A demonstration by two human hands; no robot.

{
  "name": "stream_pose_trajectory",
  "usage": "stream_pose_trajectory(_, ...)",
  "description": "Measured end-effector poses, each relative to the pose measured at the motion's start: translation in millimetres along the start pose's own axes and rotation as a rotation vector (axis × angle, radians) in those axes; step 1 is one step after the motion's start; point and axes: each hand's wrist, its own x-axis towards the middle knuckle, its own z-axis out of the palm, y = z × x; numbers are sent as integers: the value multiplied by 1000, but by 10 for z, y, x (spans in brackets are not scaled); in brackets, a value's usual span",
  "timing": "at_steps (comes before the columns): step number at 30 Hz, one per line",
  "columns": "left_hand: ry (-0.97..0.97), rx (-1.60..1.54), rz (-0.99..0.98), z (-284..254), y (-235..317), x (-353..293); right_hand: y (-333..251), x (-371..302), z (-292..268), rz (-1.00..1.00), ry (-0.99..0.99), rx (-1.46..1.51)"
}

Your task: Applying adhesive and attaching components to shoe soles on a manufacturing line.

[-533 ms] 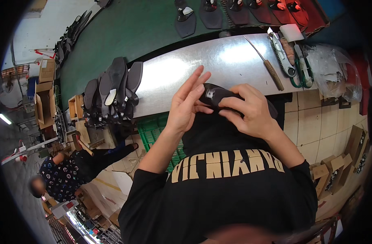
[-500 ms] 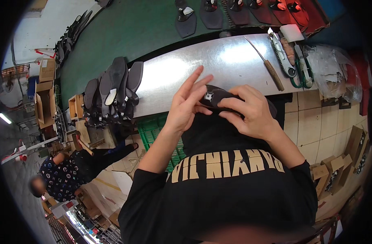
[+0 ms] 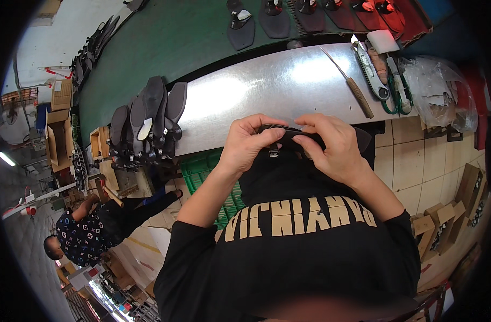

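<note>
With the fingers (image 3: 267,138) of your left hand (image 3: 246,144) and right hand (image 3: 336,142) pinching the dark sandal (image 3: 290,135) just off the table's (image 3: 224,104) near edge, expect something light, bendable and smooth, best held by the sole's (image 3: 362,139) edges, clear of the small buckle (image 3: 274,153).

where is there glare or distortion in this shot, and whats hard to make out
In the head view, two glare patches wash over the metal benchtop; in that head view, its edges bow and the picture's corners go black; also in the head view, the dark sandal in the left hand and right hand partly blends into the black clothing.
</note>
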Motion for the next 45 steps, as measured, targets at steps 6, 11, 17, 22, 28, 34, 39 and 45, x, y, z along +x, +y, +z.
stream_pose_trajectory(6,49,74,155,146,-7,-50,0,33,-37,127,-53,130)
stream_pose_trajectory(11,67,216,272,164,-83,-60,102,176,-139,413,-341,397)
stream_pose_trajectory(17,379,-254,131,-278,-183,118,386,458,-275,-139,388,-268)
stream_pose_trajectory(22,409,-516,-67,-465,-471,186,1037,118,-174,87,239,-739)
stream_pose_trajectory(28,224,-700,-171,-310,-288,151,1005,-59,-90,213,241,-305)
stream_pose_trajectory(34,157,-989,-327,-156,-439,257,255,-291,299,496,-196,627)
stream_pose_trajectory(39,254,-1042,-376,49,-499,355,362,-397,539,557,-189,737)
stream_pose_trajectory(45,138,-1139,-413,65,-570,279,432,-399,514,403,-40,627)
